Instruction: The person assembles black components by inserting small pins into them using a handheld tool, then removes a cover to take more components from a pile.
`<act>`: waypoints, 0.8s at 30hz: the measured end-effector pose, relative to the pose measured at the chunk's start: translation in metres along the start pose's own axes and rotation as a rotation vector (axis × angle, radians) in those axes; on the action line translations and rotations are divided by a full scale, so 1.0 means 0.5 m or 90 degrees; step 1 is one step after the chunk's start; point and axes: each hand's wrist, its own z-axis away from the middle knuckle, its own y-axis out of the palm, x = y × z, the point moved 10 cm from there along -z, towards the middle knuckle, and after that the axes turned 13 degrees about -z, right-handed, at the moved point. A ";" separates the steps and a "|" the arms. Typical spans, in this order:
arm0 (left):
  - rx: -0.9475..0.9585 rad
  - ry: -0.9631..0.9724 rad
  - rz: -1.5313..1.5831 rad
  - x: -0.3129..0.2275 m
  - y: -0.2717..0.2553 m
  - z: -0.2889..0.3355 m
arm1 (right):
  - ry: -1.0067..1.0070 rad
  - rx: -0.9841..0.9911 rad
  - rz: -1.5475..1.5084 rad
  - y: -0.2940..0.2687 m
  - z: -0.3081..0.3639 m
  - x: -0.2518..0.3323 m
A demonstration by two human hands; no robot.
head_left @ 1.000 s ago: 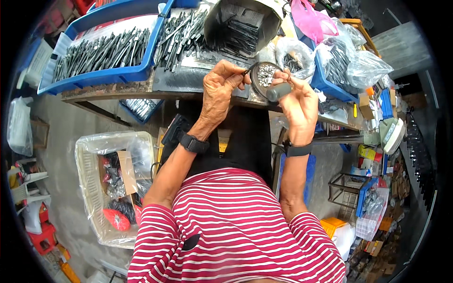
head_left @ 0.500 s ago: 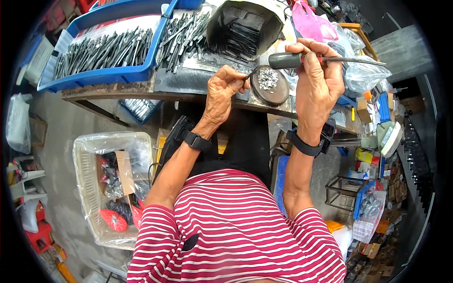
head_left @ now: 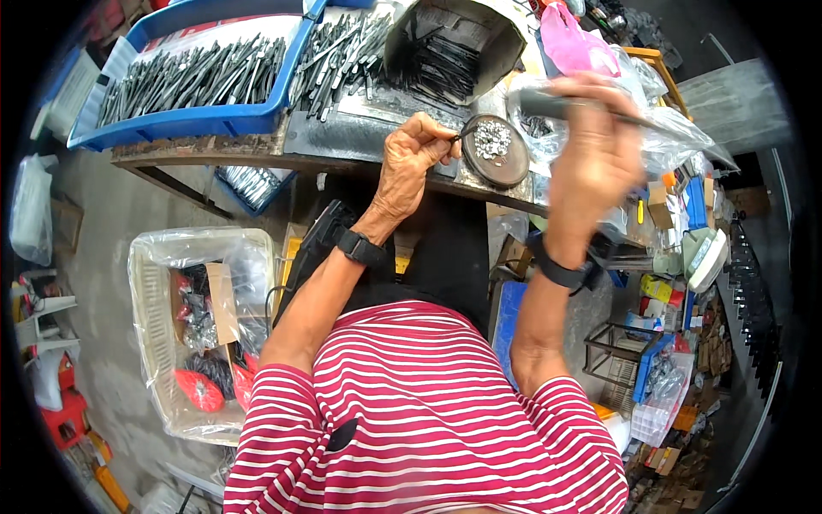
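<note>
My left hand (head_left: 409,161) is closed in a pinch on a thin dark strip (head_left: 457,137), its tip at the left rim of a round dark dish (head_left: 507,175). Small silver bits (head_left: 491,140) lie heaped in that dish. Raised to the right of it, my right hand (head_left: 592,171) grips a screwdriver (head_left: 545,104) with a dark handle; its long shaft points right. Motion smears this hand and the tool. Behind my left hand, many slim black-and-silver strips (head_left: 338,64) lie piled on the bench.
A blue tray (head_left: 184,128) of similar strips stands at the left of the bench (head_left: 218,152). An open container (head_left: 501,43) holds more dark strips behind the dish. Plastic bags (head_left: 578,41) crowd the right. On the floor stands a cream basket (head_left: 158,351).
My right hand and the screwdriver shift slightly right and blur with motion. My left hand keeps its pinch on the strip beside the dish. The whole view has shifted slightly.
</note>
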 end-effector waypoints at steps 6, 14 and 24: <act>-0.001 0.004 -0.035 -0.003 -0.002 -0.001 | 0.129 -0.058 -0.250 0.007 0.037 -0.055; -0.042 -0.015 -0.029 0.001 -0.005 -0.003 | 0.155 0.076 -0.048 0.070 0.055 -0.065; -0.046 -0.025 0.010 -0.002 -0.010 -0.004 | 0.357 -0.160 -0.264 -0.015 0.125 -0.146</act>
